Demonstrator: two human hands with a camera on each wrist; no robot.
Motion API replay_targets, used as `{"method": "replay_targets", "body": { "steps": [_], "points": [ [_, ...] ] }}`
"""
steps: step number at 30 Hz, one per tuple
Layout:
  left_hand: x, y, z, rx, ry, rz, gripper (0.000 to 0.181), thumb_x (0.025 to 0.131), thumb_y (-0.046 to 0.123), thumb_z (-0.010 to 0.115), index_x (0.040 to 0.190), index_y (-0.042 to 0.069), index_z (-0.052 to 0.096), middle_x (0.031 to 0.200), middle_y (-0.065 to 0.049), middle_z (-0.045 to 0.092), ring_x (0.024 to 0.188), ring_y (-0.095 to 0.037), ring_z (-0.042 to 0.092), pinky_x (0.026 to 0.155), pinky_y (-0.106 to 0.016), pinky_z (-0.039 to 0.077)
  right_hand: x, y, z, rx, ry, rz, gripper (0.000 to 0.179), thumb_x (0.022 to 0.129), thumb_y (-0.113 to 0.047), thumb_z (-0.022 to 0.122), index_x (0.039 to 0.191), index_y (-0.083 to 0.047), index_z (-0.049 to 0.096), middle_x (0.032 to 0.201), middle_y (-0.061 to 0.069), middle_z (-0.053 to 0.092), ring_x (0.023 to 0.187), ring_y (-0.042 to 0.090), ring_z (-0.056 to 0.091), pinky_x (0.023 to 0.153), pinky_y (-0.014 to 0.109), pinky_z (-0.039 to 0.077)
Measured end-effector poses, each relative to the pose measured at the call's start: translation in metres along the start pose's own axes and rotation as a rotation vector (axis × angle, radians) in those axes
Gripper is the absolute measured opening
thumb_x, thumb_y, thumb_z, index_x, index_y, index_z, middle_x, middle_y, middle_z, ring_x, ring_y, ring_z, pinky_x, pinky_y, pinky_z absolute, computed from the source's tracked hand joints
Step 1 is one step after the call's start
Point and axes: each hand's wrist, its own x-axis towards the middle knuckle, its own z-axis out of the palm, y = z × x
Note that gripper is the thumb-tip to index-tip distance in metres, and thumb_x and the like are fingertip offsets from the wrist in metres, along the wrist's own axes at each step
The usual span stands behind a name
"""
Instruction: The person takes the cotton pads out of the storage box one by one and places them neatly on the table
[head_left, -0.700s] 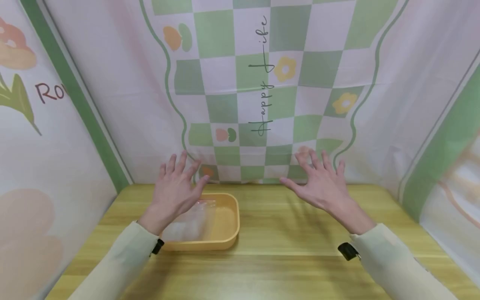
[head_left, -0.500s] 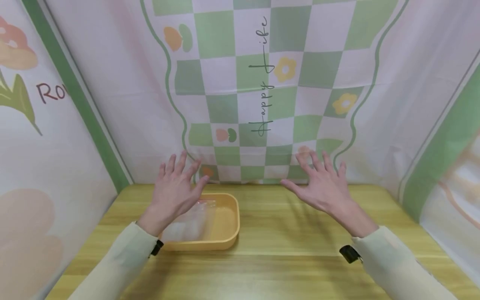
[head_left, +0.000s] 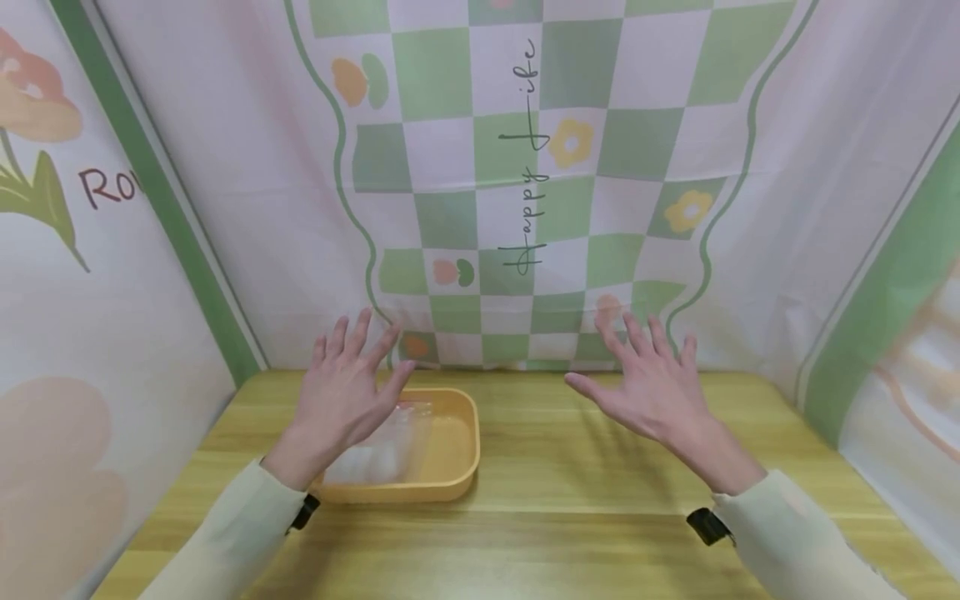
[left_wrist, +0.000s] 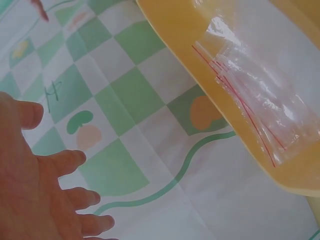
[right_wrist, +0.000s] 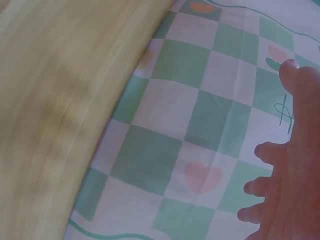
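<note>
My left hand (head_left: 341, 396), fingers spread, hovers over the left part of a yellow tray (head_left: 456, 442) and hides some of it. In that tray lie clear zip-seal plastic bags (head_left: 390, 446); the left wrist view shows their red seal lines on the bags (left_wrist: 270, 100) near the tray's rim (left_wrist: 180, 65). Over the table to the right, my right hand (head_left: 652, 396) is held up with fingers apart and nothing in it. The right wrist view has the right hand (right_wrist: 295, 165) at its right edge, in front of the checkered cloth.
The wooden table (head_left: 555, 550) runs back to a hanging green-and-white checkered cloth (head_left: 502, 208). Fabric walls stand on both sides, the left wall (head_left: 150, 292) printed with a flower and lettering. A dark wrist device (head_left: 708, 527) sits below the right cuff.
Both hands have drawn slightly back toward the body and a little further apart. The head view has tilted very slightly; the tray and bags stay where they were.
</note>
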Motion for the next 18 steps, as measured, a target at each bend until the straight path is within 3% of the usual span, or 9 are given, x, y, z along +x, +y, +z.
{"method": "replay_targets", "body": {
  "steps": [7, 18],
  "points": [
    [-0.009, -0.002, 0.000, -0.040, 0.016, -0.005, 0.074, 0.107, 0.069, 0.025, 0.163, 0.024, 0.043, 0.172, -0.022, 0.022, 0.155, -0.051, 0.018, 0.122, -0.072, 0.019, -0.009, 0.000, 0.005, 0.004, 0.003, -0.022, 0.102, 0.093, -0.085, 0.042, 0.170, -0.022, 0.020, 0.173, 0.023, 0.012, 0.155, 0.055, 0.004, 0.113, 0.084, -0.007],
    [-0.021, -0.007, 0.001, -0.062, -0.003, -0.027, 0.069, 0.109, 0.064, 0.032, 0.165, 0.024, 0.039, 0.173, -0.021, 0.018, 0.156, -0.050, 0.014, 0.124, -0.071, 0.016, -0.021, -0.004, 0.008, 0.015, 0.019, -0.034, 0.100, 0.094, -0.083, 0.045, 0.167, -0.016, 0.032, 0.172, 0.024, 0.015, 0.155, 0.054, 0.008, 0.115, 0.082, -0.007]
  ]
}}
